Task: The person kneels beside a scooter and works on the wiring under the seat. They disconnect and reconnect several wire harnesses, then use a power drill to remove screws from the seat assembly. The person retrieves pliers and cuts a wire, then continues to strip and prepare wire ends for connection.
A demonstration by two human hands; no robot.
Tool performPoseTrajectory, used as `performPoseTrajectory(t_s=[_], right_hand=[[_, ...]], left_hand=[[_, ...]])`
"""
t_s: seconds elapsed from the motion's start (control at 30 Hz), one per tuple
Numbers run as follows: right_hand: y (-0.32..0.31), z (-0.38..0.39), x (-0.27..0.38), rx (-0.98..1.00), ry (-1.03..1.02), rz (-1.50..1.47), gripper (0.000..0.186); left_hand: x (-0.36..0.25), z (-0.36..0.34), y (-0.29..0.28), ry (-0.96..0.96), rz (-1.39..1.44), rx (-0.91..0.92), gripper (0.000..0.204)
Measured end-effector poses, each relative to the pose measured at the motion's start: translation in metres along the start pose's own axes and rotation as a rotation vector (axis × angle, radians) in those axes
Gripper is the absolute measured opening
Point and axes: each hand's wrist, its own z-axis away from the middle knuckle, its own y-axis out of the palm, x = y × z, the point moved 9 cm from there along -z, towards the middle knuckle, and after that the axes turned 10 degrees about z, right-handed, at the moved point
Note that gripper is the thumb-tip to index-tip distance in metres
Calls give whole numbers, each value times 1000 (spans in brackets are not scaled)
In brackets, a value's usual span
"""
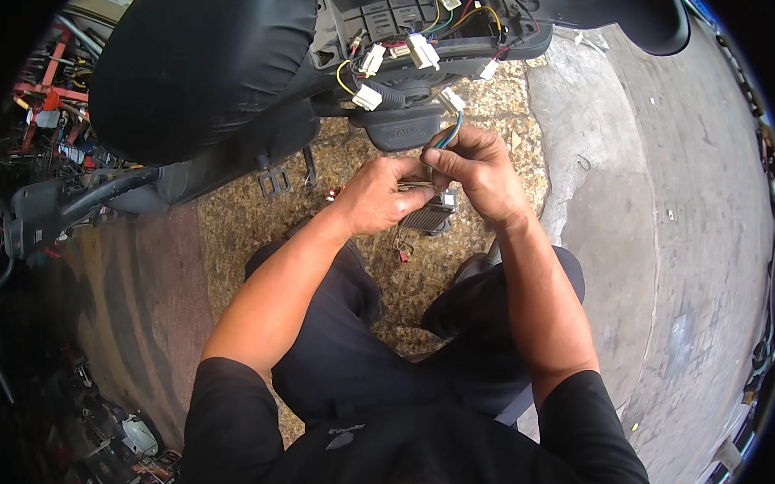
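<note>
Blue wires point(455, 131), at the frame's upper centre, sit pinched in the right hand's point(489, 179) grip, probably for steadiness; whether the adjacent left hand point(377, 194) grips them is unclear.

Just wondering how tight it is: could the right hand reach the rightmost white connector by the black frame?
Probably yes: nothing visible stands between the right hand and that white connector, though depth is unclear. The hand holds blue wires, so it might need to let go first.
</note>
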Motion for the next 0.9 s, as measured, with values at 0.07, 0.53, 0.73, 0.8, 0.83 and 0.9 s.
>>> performPoseTrajectory(t_s=[0.07, 0.53, 0.73, 0.8, 0.83, 0.9], right_hand=[[1, 1, -2, 2, 36, -81, 7], [-10, 5, -9, -100, 139, -269, 13], [-11, 7, -8, -110, 135, -236, 15], [-7, 8, -6, -70, 115, -196, 16], [-5, 8, -6, -54, 114, -202, 16], [-2, 9, -6, -9, 92, -222, 17]], left_hand=[[2, 0, -1, -14, 44, 17, 15], [23, 2, -5, -144, 233, 85, 21], [16, 15, -7, -216, 103, 107, 20], [10, 14, -10, -168, -100, 87, 18], [10, 14, -11, -177, -105, 65, 18], [13, 16, -15, -220, -145, 5, 17]])
